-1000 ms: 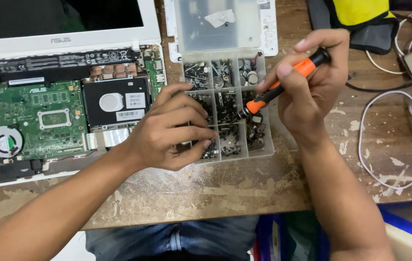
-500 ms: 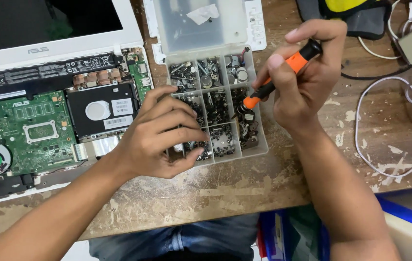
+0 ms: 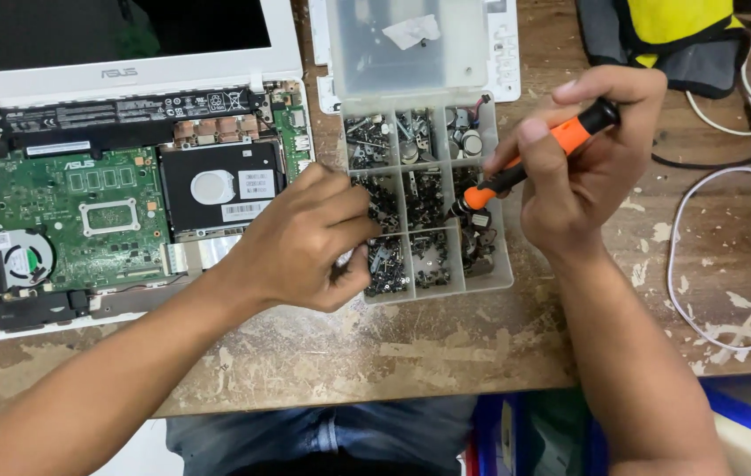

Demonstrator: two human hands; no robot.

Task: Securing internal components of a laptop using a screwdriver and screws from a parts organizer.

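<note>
Screws and small metal parts fill a clear plastic compartment box (image 3: pixel 428 207) that sits on the worn wooden table (image 3: pixel 393 353), just right of an opened laptop (image 3: pixel 120 194). The box's lid (image 3: pixel 406 44) is flipped back and lies flat beyond the compartments. The left hand (image 3: pixel 305 242) rests over the box's left edge, its fingers curled inward and the fingertips pinched together above the lower left compartments; whether a screw sits between them cannot be told, since the knuckles hide it. The right hand (image 3: pixel 591 163) is closed around an orange and black screwdriver (image 3: pixel 539 154), held at a slant with its tip down in the middle right compartment.

The laptop lies with its bottom cover off, showing a green circuit board (image 3: pixel 76 216), a black drive (image 3: pixel 217 185), and a small fan (image 3: pixel 23 260) at the lower left. White cables (image 3: pixel 728 220) loop across the table to the right, well apart from the box. A yellow and grey bag (image 3: pixel 666 31) lies at the far edge beyond the right hand. The left forearm crosses the table's near edge.
</note>
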